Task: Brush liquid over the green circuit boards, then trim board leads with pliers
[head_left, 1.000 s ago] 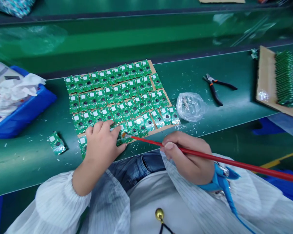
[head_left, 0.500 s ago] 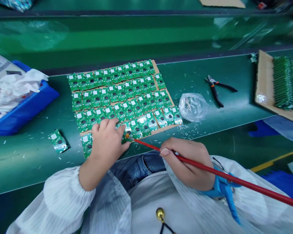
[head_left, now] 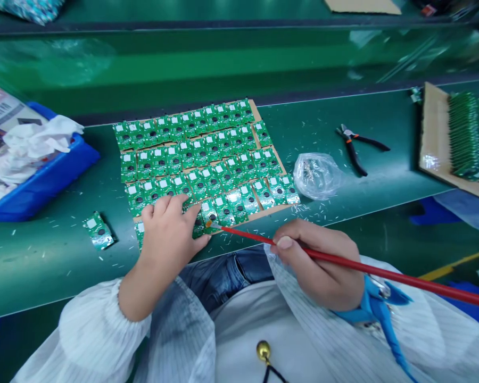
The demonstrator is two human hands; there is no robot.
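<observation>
My left hand (head_left: 170,234) rests flat on the lower left boards of a sheet of green circuit boards (head_left: 199,159), which are laid out in rows on brown cardboard (head_left: 269,211). My right hand (head_left: 317,263) is shut on a long red-handled brush (head_left: 323,252). The brush's small orange tip touches a board (head_left: 209,213) just beside my left thumb. My left hand hides the boards beneath it. A single loose board (head_left: 98,231) lies on the bench to the left of the sheet.
Black-handled side cutters (head_left: 353,151) and a crumpled clear plastic bag (head_left: 317,175) lie on the green bench right of the boards. A blue crate (head_left: 43,178) holding white tissue stands at left. A cardboard tray (head_left: 433,133) of stacked boards sits at right. Small white clippings are scattered about.
My right hand has shifted slightly right and the brush handle now lies flatter, its end reaching the frame's right edge. The brush tip stays at the same board beside my left hand.
</observation>
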